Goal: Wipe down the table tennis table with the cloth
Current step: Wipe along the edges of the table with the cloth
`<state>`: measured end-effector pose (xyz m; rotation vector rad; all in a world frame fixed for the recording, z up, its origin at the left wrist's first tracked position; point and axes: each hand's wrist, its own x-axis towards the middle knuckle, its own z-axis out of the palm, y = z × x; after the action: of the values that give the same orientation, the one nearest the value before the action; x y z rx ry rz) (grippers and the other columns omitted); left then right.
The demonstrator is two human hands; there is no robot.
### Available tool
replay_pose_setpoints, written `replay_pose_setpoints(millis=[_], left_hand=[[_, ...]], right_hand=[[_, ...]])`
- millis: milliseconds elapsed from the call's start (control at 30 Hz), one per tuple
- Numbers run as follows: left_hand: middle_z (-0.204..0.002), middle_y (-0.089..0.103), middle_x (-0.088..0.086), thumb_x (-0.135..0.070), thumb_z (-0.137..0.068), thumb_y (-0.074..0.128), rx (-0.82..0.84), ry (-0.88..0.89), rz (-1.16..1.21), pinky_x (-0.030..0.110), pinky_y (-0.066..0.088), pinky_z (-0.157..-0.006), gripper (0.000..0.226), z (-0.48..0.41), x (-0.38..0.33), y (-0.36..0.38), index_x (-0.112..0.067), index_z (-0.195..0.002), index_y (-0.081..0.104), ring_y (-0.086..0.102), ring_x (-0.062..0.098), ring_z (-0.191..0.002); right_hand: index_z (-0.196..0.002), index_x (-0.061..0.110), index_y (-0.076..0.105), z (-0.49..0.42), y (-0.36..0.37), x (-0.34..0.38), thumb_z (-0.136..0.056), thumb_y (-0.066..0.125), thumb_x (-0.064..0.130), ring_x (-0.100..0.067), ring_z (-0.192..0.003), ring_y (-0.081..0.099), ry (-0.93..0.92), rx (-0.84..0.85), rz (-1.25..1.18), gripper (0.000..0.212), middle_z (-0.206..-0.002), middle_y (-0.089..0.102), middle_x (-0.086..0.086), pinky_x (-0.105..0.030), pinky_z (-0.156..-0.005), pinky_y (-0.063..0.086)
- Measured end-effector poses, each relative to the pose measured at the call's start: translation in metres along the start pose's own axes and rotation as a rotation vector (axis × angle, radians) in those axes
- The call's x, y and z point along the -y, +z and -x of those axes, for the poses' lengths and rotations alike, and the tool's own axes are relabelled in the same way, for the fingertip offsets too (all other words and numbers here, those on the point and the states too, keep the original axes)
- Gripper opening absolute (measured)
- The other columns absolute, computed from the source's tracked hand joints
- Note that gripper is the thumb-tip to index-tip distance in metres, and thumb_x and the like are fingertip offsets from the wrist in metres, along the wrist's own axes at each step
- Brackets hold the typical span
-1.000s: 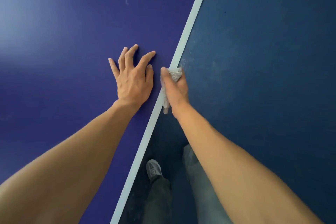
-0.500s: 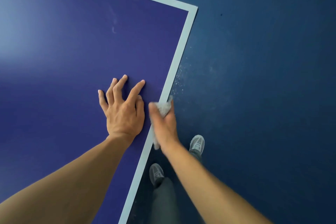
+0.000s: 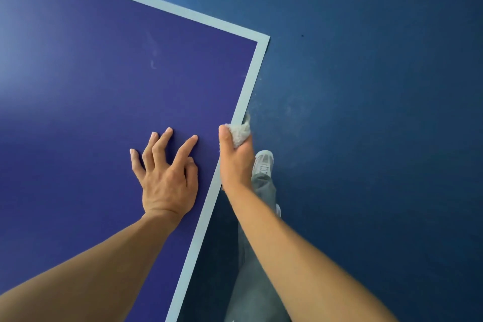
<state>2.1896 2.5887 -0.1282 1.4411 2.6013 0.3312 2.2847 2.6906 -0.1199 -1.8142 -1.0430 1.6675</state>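
The right hand (image 3: 236,162) grips the bunched cloth (image 3: 240,132) against the pale side edge of the table (image 3: 104,73), probably to rub along the rim toward the corner at one o'clock. At its nine o'clock the left hand (image 3: 164,172) lies spread flat on the top, seemingly bracing.

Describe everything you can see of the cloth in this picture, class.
The cloth is a small pale grey-white wad, fuzzy like terry, bunched in the grip of the right hand. Most is hidden; a rounded lump shows between thumb and fingers, with a tuft poking out beyond. It sits at the side edge of the table, against the pale border, short of the corner. Whether it presses the edge face cannot be told.
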Motion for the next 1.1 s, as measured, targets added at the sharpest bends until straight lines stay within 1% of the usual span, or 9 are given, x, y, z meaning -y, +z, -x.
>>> replay_pose_setpoints(millis=[133,267,400,567,633,733,867,933,1100], left_hand=[[-0.16,0.031,0.005,-0.035,-0.102,0.035,0.029,-0.01,-0.007,0.063,-0.001,-0.124,0.046,0.0,-0.001,-0.001,-0.04,-0.145,0.051,0.021,0.033,-0.154],[-0.16,0.032,0.007,-0.034,-0.102,0.036,0.037,-0.003,-0.007,0.065,0.0,-0.124,0.046,-0.002,-0.002,-0.002,-0.039,-0.145,0.052,0.022,0.035,-0.153],[-0.159,0.035,0.008,-0.033,-0.101,0.038,0.021,0.003,-0.012,0.065,0.003,-0.124,0.045,-0.002,-0.001,-0.001,-0.037,-0.143,0.055,0.027,0.037,-0.151],[-0.157,0.038,0.009,-0.032,-0.1,0.04,0.032,0.0,-0.022,0.066,0.004,-0.123,0.045,-0.004,0.0,0.0,-0.038,-0.142,0.055,0.029,0.039,-0.149],[-0.157,0.038,0.01,-0.031,-0.099,0.041,0.043,-0.009,-0.016,0.067,0.005,-0.123,0.045,-0.006,0.0,-0.001,-0.038,-0.141,0.056,0.03,0.039,-0.149],[-0.156,0.041,0.01,-0.032,-0.099,0.04,0.057,-0.03,0.003,0.069,0.007,-0.122,0.044,-0.007,-0.002,-0.004,-0.038,-0.14,0.057,0.031,0.04,-0.149],[-0.155,0.042,0.011,-0.032,-0.098,0.041,0.067,-0.046,0.017,0.069,0.007,-0.123,0.044,-0.01,-0.005,-0.006,-0.039,-0.139,0.056,0.033,0.041,-0.148],[-0.155,0.043,0.01,-0.032,-0.098,0.041,0.066,-0.048,0.019,0.068,0.007,-0.123,0.044,-0.01,-0.004,-0.006,-0.039,-0.138,0.058,0.033,0.041,-0.148],[-0.153,0.045,0.011,-0.031,-0.097,0.043,0.056,-0.057,0.015,0.07,0.011,-0.122,0.043,-0.01,-0.006,-0.005,-0.038,-0.137,0.059,0.036,0.04,-0.147]], right_hand=[[-0.125,0.017,0.059,-0.008,-0.002,0.01,-0.099,0.063,0.051,-0.021,-0.101,0.068,0.098,0.06,0.034,0.043,-0.114,0.071,-0.006,-0.037,-0.092,0.054],[-0.113,0.016,0.062,-0.08,0.0,0.069,-0.098,0.061,0.055,-0.018,-0.089,0.067,0.106,-0.015,0.058,0.042,-0.104,0.071,-0.002,-0.032,-0.076,0.05],[-0.121,0.017,0.062,-0.126,-0.001,0.103,-0.095,0.061,0.061,-0.022,-0.097,0.069,0.111,-0.067,0.095,0.052,-0.109,0.072,-0.001,-0.038,-0.087,0.056],[-0.146,0.021,0.051,-0.082,0.001,0.058,-0.097,0.061,0.057,-0.01,-0.101,0.067,0.106,-0.037,0.071,0.061,-0.121,0.069,0.003,-0.021,-0.08,0.051],[-0.142,0.019,0.053,-0.071,-0.002,0.052,-0.097,0.062,0.058,-0.014,-0.102,0.067,0.15,0.021,0.101,0.06,-0.117,0.07,0.001,-0.028,-0.086,0.055],[-0.119,0.015,0.059,-0.101,-0.008,0.077,-0.096,0.065,0.054,-0.012,-0.084,0.066,0.144,0.059,0.14,0.046,-0.097,0.067,0.005,-0.029,-0.076,0.053],[-0.113,0.023,0.062,-0.165,-0.009,0.139,-0.096,0.063,0.055,-0.004,-0.073,0.062,0.063,0.019,0.144,0.036,-0.085,0.063,0.012,-0.026,-0.071,0.051],[-0.105,0.026,0.063,-0.18,-0.011,0.153,-0.09,0.062,0.062,-0.011,-0.072,0.063,0.084,0.065,0.2,0.039,-0.08,0.062,0.008,-0.031,-0.073,0.055],[-0.134,0.04,0.058,-0.172,-0.037,0.142,-0.086,0.066,0.064,-0.03,-0.102,0.064,0.109,0.255,0.238,0.054,-0.109,0.067,-0.002,-0.055,-0.092,0.053]])
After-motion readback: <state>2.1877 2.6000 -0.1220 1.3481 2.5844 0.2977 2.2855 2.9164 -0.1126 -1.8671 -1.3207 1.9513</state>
